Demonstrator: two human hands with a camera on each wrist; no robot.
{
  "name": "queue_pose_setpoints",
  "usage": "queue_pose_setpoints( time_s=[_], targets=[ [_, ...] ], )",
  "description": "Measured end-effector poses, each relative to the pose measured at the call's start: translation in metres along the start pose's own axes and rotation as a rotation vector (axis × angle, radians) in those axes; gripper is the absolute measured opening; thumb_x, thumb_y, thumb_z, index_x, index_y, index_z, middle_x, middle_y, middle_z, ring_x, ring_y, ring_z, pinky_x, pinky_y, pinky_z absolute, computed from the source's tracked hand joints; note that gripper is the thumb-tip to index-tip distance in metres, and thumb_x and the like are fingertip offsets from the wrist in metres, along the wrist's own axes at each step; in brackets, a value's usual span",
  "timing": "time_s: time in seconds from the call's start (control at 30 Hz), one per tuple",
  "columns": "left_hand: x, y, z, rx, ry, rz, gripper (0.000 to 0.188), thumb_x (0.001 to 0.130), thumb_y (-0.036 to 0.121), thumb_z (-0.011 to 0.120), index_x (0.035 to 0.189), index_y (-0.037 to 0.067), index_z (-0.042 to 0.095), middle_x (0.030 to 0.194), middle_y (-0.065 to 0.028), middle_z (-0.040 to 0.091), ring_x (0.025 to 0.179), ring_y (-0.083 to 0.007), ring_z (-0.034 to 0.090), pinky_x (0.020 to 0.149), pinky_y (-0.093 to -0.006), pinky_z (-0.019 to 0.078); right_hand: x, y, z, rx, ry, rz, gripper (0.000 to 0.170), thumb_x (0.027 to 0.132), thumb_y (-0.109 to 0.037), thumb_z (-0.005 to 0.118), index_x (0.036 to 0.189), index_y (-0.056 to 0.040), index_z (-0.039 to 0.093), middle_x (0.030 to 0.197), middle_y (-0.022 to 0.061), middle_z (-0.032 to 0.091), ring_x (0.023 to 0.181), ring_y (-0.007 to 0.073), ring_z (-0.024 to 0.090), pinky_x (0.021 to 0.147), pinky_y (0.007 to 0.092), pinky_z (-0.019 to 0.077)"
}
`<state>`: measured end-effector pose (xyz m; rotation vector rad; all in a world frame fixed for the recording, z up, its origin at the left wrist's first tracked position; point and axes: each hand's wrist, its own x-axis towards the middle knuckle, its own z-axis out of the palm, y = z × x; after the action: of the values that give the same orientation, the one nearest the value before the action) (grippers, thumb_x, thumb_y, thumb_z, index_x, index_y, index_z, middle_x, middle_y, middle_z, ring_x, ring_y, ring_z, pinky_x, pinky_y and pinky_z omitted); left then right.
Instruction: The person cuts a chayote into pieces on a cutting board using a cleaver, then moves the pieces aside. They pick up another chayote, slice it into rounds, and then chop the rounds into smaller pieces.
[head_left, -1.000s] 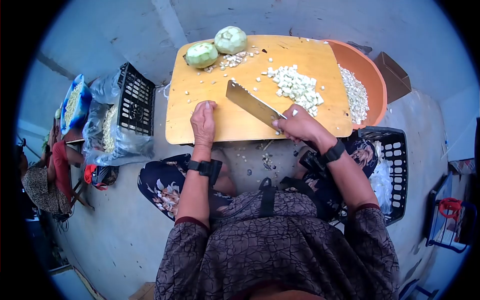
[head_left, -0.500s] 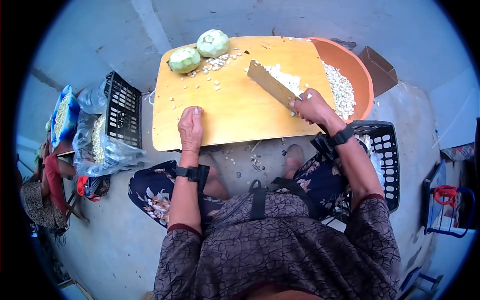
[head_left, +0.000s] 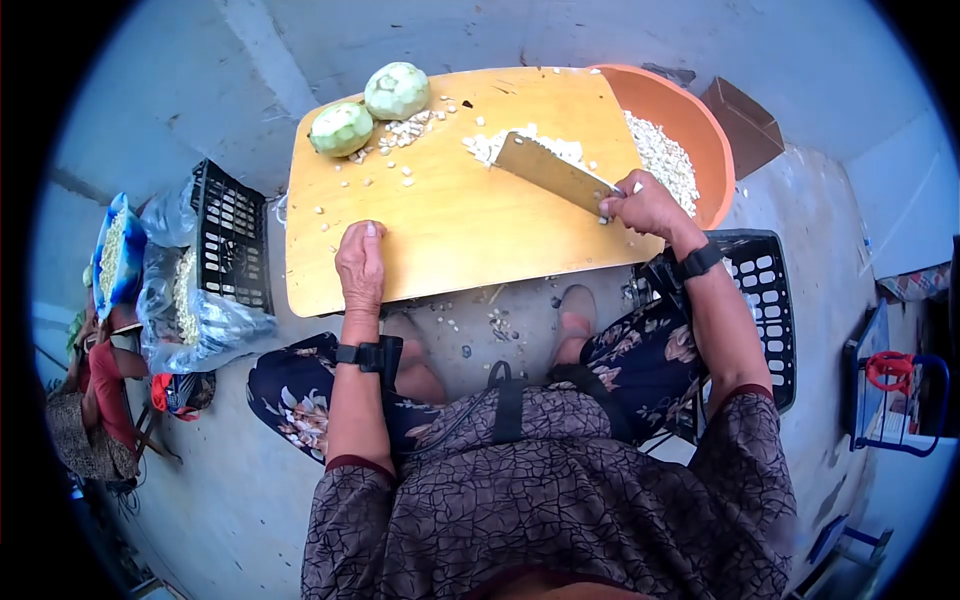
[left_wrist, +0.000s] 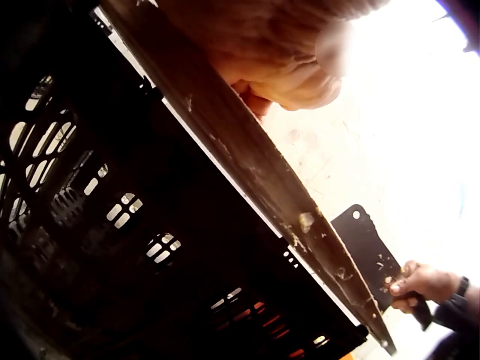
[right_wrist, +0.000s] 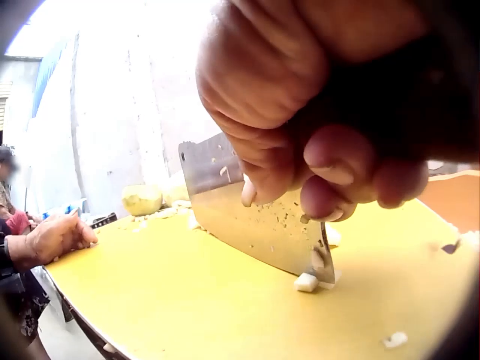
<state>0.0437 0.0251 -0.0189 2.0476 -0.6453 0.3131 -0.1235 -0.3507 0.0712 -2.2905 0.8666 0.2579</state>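
Note:
My right hand (head_left: 645,203) grips the handle of a broad cleaver (head_left: 555,172). Its blade leans with the long edge low on the yellow tabletop (head_left: 460,240), and bits of food cling to it. A heap of white diced pieces (head_left: 545,143) lies along the blade's far side, partly hidden by it. In the right wrist view a white cube (right_wrist: 306,283) sits at the blade's near corner. My left hand (head_left: 360,262) rests on the table's near left, fingers loosely curled, holding nothing. Two peeled pale-green round vegetables (head_left: 397,90) stand at the far left corner beside scattered cubes.
An orange basin (head_left: 710,150) of diced pieces adjoins the table's right end, with a cardboard box (head_left: 742,135) behind. Black crates (head_left: 230,235) stand on both sides, the left one by plastic bags (head_left: 165,290). Another person (head_left: 100,400) sits at far left beside a blue basin (head_left: 115,255).
My right hand has carried the cleaver rightward across the table, and its blade now lies along the heap's near side. The left hand stays on the table. The head view has shifted slightly.

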Motion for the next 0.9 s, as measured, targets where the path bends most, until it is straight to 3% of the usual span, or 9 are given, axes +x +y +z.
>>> queue_pose_setpoints(
  time_s=[0.13,0.27,0.3,0.43,0.53,0.63,0.67,0.7,0.9],
  targets=[
    [-0.002,0.002,-0.004,0.009,0.008,0.000,0.029,0.098,0.017,0.045,0.086,-0.002,0.063,0.086,-0.0174,0.064,0.084,-0.0340,0.062,0.080,-0.0410,0.0479,0.004,-0.008,-0.002,0.003,0.087,-0.014,0.035,0.079,-0.031,0.076,0.093,0.0001,0.068,0.075,0.0127,0.068,0.063,0.0199,0.065,0.061,0.0324,0.0506],
    [-0.002,-0.001,0.000,0.012,0.028,0.031,0.026,0.097,0.015,0.047,0.086,-0.002,0.063,0.085,-0.0169,0.063,0.084,-0.0341,0.061,0.079,-0.0417,0.0479,-0.002,-0.014,-0.004,-0.017,0.052,-0.102,0.029,0.082,-0.026,0.073,0.075,0.0011,0.067,0.062,0.0107,0.063,0.056,0.0183,0.061,0.054,0.0327,0.0473],
    [-0.002,0.000,0.000,0.002,0.030,0.027,0.024,0.096,0.014,0.048,0.085,-0.002,0.062,0.084,-0.0169,0.063,0.083,-0.0344,0.061,0.078,-0.0419,0.0479,-0.008,-0.015,-0.001,0.074,0.058,-0.158,0.029,0.086,-0.021,0.069,0.066,0.0000,0.066,0.050,0.0013,0.052,0.042,0.0097,0.047,0.042,0.0266,0.0381],
    [-0.001,0.003,0.001,-0.010,0.068,0.043,0.024,0.096,0.014,0.049,0.083,-0.001,0.061,0.083,-0.0175,0.061,0.082,-0.0358,0.060,0.077,-0.0425,0.0474,-0.023,-0.027,0.008,0.270,-0.088,-0.150,0.036,0.088,-0.020,0.068,0.058,-0.0036,0.058,0.050,0.0004,0.051,0.039,0.0074,0.043,0.038,0.0238,0.0333],
    [-0.001,0.004,-0.001,0.023,0.065,0.045,0.025,0.097,0.012,0.047,0.083,-0.002,0.062,0.083,-0.0151,0.063,0.081,-0.0304,0.062,0.078,-0.0379,0.0486,-0.018,-0.036,0.020,0.312,-0.173,-0.165,0.031,0.086,-0.019,0.070,0.063,-0.0015,0.060,0.051,0.0028,0.052,0.040,0.0093,0.044,0.038,0.0254,0.0347],
    [0.000,0.004,-0.002,0.023,0.065,0.054,0.025,0.097,0.012,0.047,0.083,-0.003,0.062,0.082,-0.0152,0.063,0.082,-0.0307,0.061,0.078,-0.0380,0.0484,-0.009,-0.047,0.029,0.305,-0.207,-0.151,0.028,0.087,-0.019,0.071,0.068,-0.0019,0.059,0.053,0.0041,0.053,0.040,0.0106,0.045,0.037,0.0263,0.0355],
    [-0.001,0.004,-0.001,0.023,0.061,0.057,0.026,0.097,0.012,0.047,0.083,-0.003,0.062,0.082,-0.0153,0.063,0.082,-0.0308,0.061,0.078,-0.0380,0.0483,-0.006,-0.048,0.031,0.337,-0.170,-0.131,0.028,0.087,-0.019,0.071,0.070,-0.0020,0.058,0.053,0.0044,0.053,0.040,0.0110,0.046,0.037,0.0267,0.0359],
    [-0.001,0.008,-0.003,-0.007,0.042,0.027,0.025,0.095,0.015,0.048,0.082,-0.002,0.061,0.084,-0.0182,0.061,0.085,-0.0370,0.058,0.079,-0.0429,0.0469,-0.001,-0.048,0.032,0.368,-0.131,-0.107,0.027,0.087,-0.019,0.071,0.072,-0.0022,0.056,0.054,0.0048,0.053,0.040,0.0115,0.046,0.037,0.0271,0.0363],
    [-0.002,0.009,-0.003,-0.014,0.043,0.009,0.026,0.096,0.015,0.047,0.083,-0.002,0.062,0.086,-0.0182,0.062,0.085,-0.0354,0.060,0.080,-0.0414,0.0477,0.010,-0.049,0.030,0.332,-0.032,-0.022,0.027,0.089,-0.023,0.067,0.079,-0.0018,0.053,0.057,0.0054,0.052,0.043,0.0128,0.048,0.039,0.0292,0.0397]
  ],
)
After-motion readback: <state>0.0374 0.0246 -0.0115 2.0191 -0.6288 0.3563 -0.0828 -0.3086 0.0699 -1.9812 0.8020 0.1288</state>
